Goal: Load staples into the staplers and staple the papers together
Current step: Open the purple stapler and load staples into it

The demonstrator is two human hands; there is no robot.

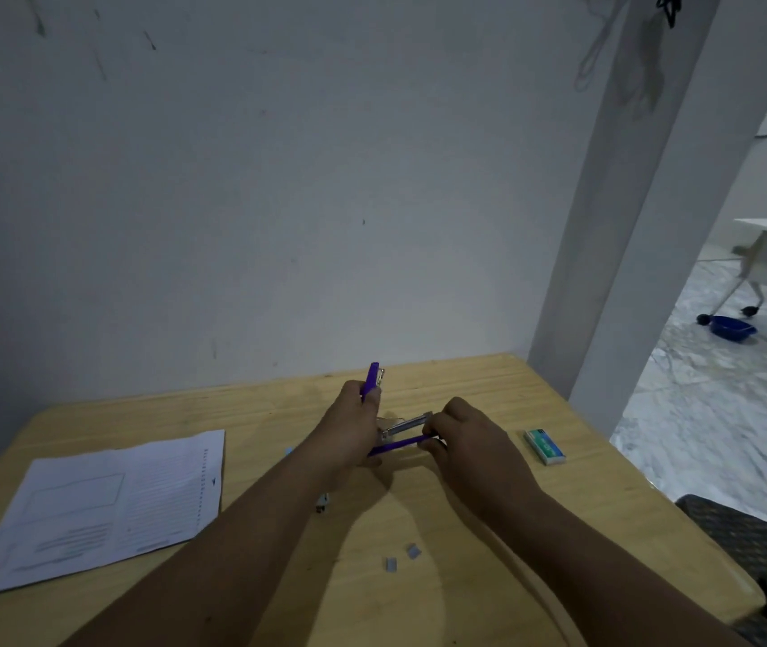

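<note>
A purple stapler (400,431) is swung open above the wooden table (489,530). My left hand (353,427) grips its raised purple top arm, which sticks up past my fingers. My right hand (461,431) pinches the front end of the metal staple channel and purple base. Two small staple strips (402,557) lie on the table in front of me. A green staple box (545,445) sits to the right of my right hand. The printed papers (101,506) lie flat at the left.
A small object (322,503) lies partly hidden under my left forearm. The table stands against a white wall. Right of the table's edge are a pillar, a marble floor, a blue bowl (730,328) and a dark chair seat (755,544).
</note>
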